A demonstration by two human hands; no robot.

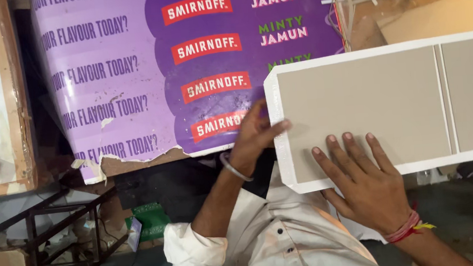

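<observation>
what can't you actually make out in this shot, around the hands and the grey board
Head view only:
- Left hand: fingertips curl over the end of the grey board, so the grip is hidden.
- Board's right end: cut off by the frame edge.
- Under the board: hidden by the board and the right hand, which lies flat on it.
- Purple printed sheet: top cut off.

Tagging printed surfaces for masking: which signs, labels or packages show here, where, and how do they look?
Printed poster sheet: upper left to centre, large, purple with red label blocks and white, green and pink lettering, lower edge torn.
Panel: right, under both hands, rectangular, grey face, white edges, unprinted.
Cardboard sheet: upper right, plain tan.
</observation>
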